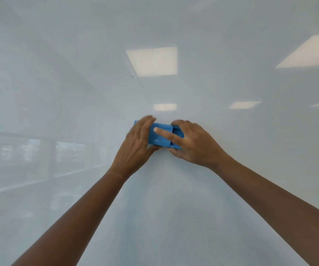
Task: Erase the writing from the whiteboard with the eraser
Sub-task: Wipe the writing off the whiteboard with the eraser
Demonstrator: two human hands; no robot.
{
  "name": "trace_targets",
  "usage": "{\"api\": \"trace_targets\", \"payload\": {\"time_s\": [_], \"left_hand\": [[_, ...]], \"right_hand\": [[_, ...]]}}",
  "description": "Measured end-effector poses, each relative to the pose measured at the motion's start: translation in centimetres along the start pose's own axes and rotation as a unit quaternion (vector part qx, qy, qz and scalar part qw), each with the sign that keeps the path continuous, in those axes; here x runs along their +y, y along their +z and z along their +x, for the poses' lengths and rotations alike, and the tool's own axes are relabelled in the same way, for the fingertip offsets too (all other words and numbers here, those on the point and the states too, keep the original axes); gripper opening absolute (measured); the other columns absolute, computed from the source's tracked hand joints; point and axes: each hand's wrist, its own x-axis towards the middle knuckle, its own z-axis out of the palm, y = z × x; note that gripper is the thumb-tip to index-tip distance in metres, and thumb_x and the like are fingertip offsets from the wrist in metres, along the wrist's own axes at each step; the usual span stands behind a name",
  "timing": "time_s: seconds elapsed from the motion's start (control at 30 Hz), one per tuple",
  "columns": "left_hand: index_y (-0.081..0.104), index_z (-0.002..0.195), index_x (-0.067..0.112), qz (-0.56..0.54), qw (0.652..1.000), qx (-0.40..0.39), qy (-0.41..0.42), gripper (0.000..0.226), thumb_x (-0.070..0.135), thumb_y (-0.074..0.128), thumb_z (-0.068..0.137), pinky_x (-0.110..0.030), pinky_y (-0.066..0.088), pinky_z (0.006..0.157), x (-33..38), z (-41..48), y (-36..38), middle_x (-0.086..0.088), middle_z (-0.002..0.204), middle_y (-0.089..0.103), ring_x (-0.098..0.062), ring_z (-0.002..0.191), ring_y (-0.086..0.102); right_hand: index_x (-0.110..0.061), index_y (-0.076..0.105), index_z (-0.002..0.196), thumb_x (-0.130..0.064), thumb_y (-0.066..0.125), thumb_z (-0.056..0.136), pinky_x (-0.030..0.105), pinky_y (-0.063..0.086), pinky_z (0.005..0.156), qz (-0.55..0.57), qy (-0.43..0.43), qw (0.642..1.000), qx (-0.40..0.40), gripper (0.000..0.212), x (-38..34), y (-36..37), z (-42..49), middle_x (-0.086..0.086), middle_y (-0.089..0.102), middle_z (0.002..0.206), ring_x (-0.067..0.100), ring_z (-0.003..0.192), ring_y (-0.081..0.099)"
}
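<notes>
Pressing a blue eraser (159, 137) flat against the whiteboard (58, 93), the head view shows both hands clasping it: the left hand (135, 144) wraps its left end, the right hand (191, 143) its right end, forefinger laid across. No writing shows nearby, only one tiny speck (132, 76) above. Likely the wiping is nearly finished; next, slide upward to that mark.

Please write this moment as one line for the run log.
left hand: on blue eraser | right hand: gripping eraser | eraser: against whiteboard | writing: none visible, one small dark speck
</notes>
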Motion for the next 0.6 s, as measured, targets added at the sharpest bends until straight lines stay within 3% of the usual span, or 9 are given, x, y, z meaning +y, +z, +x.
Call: {"api": "trace_targets", "payload": {"time_s": [0.13, 0.23, 0.33, 0.43, 0.53, 0.6], "left_hand": [[0.027, 0.140, 0.001, 0.048, 0.983, 0.078, -0.161, 0.060, 0.025, 0.054, 0.091, -0.045, 0.016, 0.115, -2.2, 0.1, 0.0, -0.019, 0.149, 0.024, -0.032, 0.140, 0.020], [0.016, 0.144, 0.003, 0.076, 0.961, 0.072, -0.256, 0.062, 0.033, 0.041, 0.096, -0.045, 0.003, 0.116, -3.9, 0.2, -0.2, -0.017, 0.155, 0.009, -0.029, 0.143, 0.005], [0.005, 0.146, 0.005, 0.096, 0.951, 0.029, -0.293, 0.067, 0.039, 0.034, 0.096, -0.045, -0.002, 0.116, -5.1, -0.1, -0.2, -0.014, 0.156, -0.001, -0.027, 0.144, -0.004], [-0.003, 0.146, 0.006, 0.088, 0.950, 0.000, -0.301, 0.071, 0.042, 0.033, 0.096, -0.045, -0.003, 0.115, -5.1, -0.4, 0.6, -0.011, 0.156, -0.008, -0.025, 0.143, -0.008], [-0.006, 0.145, 0.006, 0.067, 0.946, 0.016, -0.316, 0.071, 0.042, 0.032, 0.096, -0.045, -0.005, 0.115, -4.5, -0.3, 1.4, -0.011, 0.156, -0.011, -0.026, 0.143, -0.010], [-0.006, 0.145, 0.006, 0.066, 0.944, 0.023, -0.323, 0.071, 0.041, 0.032, 0.097, -0.046, -0.005, 0.115, -4.5, -0.2, 1.6, -0.011, 0.156, -0.011, -0.026, 0.143, -0.011]], "right_hand": [[-0.017, 0.070, 0.111, -0.011, 0.082, 0.064, 0.040, 0.056, 0.060, -0.029, 0.029, 0.999, 0.017, 0.048, 2.9, -0.9, 1.5, 0.031, 0.065, 0.091, 0.039, 0.066, 0.063], [-0.016, 0.061, 0.124, -0.015, 0.071, 0.080, 0.049, 0.053, 0.075, -0.029, 0.173, 0.984, 0.039, 0.045, 6.4, -2.3, 1.4, 0.034, 0.057, 0.106, 0.045, 0.083, 0.058], [-0.022, 0.044, 0.138, -0.023, 0.055, 0.092, 0.049, 0.044, 0.089, -0.075, 0.342, 0.933, 0.077, 0.047, 9.8, -3.3, 0.7, 0.030, 0.046, 0.120, 0.042, 0.101, 0.049], [-0.026, 0.033, 0.144, -0.028, 0.048, 0.095, 0.047, 0.040, 0.093, -0.065, 0.467, 0.876, 0.100, 0.051, 10.4, -3.3, 1.9, 0.026, 0.041, 0.125, 0.040, 0.109, 0.043], [-0.028, 0.027, 0.146, -0.032, 0.049, 0.094, 0.044, 0.037, 0.096, -0.033, 0.493, 0.867, 0.063, 0.056, 8.3, -2.2, 4.9, 0.024, 0.038, 0.131, 0.039, 0.115, 0.040], [-0.029, 0.024, 0.147, -0.033, 0.049, 0.093, 0.043, 0.037, 0.095, -0.024, 0.422, 0.906, 0.004, 0.059, 5.6, -1.2, 7.1, 0.022, 0.036, 0.134, 0.037, 0.117, 0.040]]}}
